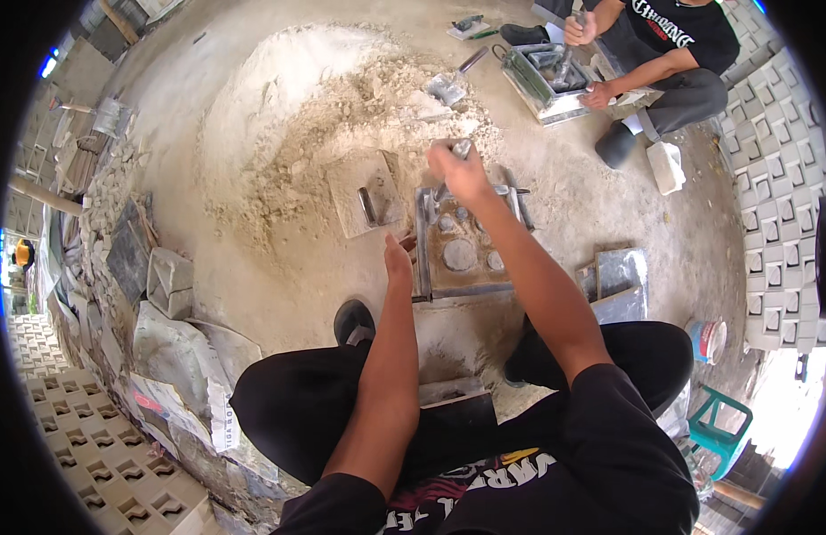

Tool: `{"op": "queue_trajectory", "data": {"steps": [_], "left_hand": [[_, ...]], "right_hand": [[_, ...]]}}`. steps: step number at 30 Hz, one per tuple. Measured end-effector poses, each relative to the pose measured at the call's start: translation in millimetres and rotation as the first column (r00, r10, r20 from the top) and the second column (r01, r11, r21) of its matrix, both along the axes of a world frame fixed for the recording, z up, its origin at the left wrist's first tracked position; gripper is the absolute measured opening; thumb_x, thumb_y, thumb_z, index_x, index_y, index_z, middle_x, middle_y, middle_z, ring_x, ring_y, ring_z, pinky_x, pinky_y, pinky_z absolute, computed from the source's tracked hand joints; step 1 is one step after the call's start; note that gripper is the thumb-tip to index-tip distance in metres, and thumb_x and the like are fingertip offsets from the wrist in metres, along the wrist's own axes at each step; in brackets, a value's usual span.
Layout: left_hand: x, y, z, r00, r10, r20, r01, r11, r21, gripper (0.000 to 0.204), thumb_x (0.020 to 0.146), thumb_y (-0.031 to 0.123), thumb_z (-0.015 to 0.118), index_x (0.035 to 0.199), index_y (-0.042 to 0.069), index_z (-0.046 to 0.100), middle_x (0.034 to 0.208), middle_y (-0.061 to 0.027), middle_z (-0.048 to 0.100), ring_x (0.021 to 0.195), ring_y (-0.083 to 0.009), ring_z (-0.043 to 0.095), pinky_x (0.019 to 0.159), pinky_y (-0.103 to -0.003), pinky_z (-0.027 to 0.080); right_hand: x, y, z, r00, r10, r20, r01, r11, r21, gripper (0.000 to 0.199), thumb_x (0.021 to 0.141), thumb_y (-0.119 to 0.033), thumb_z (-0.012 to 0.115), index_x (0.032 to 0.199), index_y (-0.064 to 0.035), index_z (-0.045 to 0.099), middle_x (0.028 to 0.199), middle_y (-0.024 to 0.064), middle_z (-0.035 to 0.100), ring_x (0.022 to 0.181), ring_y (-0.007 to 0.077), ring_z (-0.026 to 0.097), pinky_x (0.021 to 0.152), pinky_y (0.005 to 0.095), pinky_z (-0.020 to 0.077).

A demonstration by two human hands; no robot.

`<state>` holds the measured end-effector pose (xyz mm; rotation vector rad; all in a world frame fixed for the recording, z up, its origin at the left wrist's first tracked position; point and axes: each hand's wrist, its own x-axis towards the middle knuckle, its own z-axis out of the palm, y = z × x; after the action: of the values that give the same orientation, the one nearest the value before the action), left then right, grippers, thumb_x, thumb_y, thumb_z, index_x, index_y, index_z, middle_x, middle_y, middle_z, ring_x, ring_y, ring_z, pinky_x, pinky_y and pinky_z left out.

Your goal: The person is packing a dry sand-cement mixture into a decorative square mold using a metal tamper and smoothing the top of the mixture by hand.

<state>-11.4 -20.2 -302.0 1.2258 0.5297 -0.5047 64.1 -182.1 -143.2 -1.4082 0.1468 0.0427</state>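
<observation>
My right hand (457,171) is closed around a short metal bar (463,148), whose lower end reaches toward the far left part of a rectangular mould (471,291). Packed brown material fills the mould, with several round pale shapes in its surface, the biggest a disc (460,255). At the mould's left side is my left hand (398,257), thumb up and fingers apart; whether it touches the frame I cannot tell. A dark metal cylinder (367,206) lies on a dusty slab (344,189) just beyond that hand.
A pale powder heap (288,98) spreads beyond the slab, with a trowel (448,87) on it. At far right, a co-worker (671,71) handles another mould (548,111). Dark plates (622,272) lie right of my mould. Patterned blocks (774,214) are stacked along the right; a green stool (720,432) stands nearer.
</observation>
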Motion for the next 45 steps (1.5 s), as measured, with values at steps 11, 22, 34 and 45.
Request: {"op": "queue_trajectory", "data": {"steps": [11, 22, 34, 45], "left_hand": [[-5, 13, 11, 0.999, -0.045, -0.014, 0.044, 0.997, -0.062, 0.094, 0.092, 0.073, 0.01, 0.141, -0.001, 0.04, 0.144, -0.0202, 0.045, 0.134, -0.0332, 0.039, 0.112, -0.044, 0.025], [-3, 32, 35, 0.992, -0.096, -0.084, 0.095, 0.995, -0.006, 0.096, 0.088, 0.078, 0.012, 0.146, 0.005, 0.036, 0.145, -0.0171, 0.044, 0.133, -0.0307, 0.041, 0.111, -0.047, 0.029], [-1, 42, 23, 0.993, -0.116, 0.036, 0.114, 0.992, 0.057, 0.097, 0.088, 0.079, 0.011, 0.142, 0.004, 0.04, 0.139, -0.0183, 0.049, 0.13, -0.0336, 0.045, 0.105, -0.056, 0.032], [-20, -17, 29, 0.971, -0.235, -0.042, 0.232, 0.971, -0.058, 0.094, 0.089, 0.076, 0.009, 0.145, 0.005, 0.037, 0.143, -0.0175, 0.046, 0.132, -0.0335, 0.043, 0.107, -0.05, 0.032]], "right_hand": [[-56, 55, 21, 0.99, -0.082, 0.118, 0.101, 0.981, -0.164, 0.011, 0.089, -0.014, 0.061, 0.088, -0.0041, 0.056, 0.072, 0.0003, 0.055, 0.064, 0.0062, 0.047, 0.055, 0.0268, 0.0406], [-52, 38, 17, 0.991, -0.132, 0.017, 0.132, 0.965, -0.227, 0.026, 0.088, -0.022, 0.062, 0.092, 0.0034, 0.06, 0.079, 0.0076, 0.064, 0.076, 0.012, 0.057, 0.068, 0.0312, 0.048], [-89, 56, 29, 0.973, -0.146, 0.181, 0.192, 0.943, -0.271, 0.03, 0.088, -0.025, 0.064, 0.098, 0.0026, 0.061, 0.079, 0.0067, 0.065, 0.074, 0.0155, 0.06, 0.07, 0.033, 0.0489], [-82, 5, -32, 0.986, -0.149, 0.069, 0.159, 0.973, -0.167, 0.028, 0.086, -0.024, 0.066, 0.1, -0.0001, 0.064, 0.081, 0.0088, 0.066, 0.082, 0.0143, 0.06, 0.072, 0.0312, 0.0492]]}}
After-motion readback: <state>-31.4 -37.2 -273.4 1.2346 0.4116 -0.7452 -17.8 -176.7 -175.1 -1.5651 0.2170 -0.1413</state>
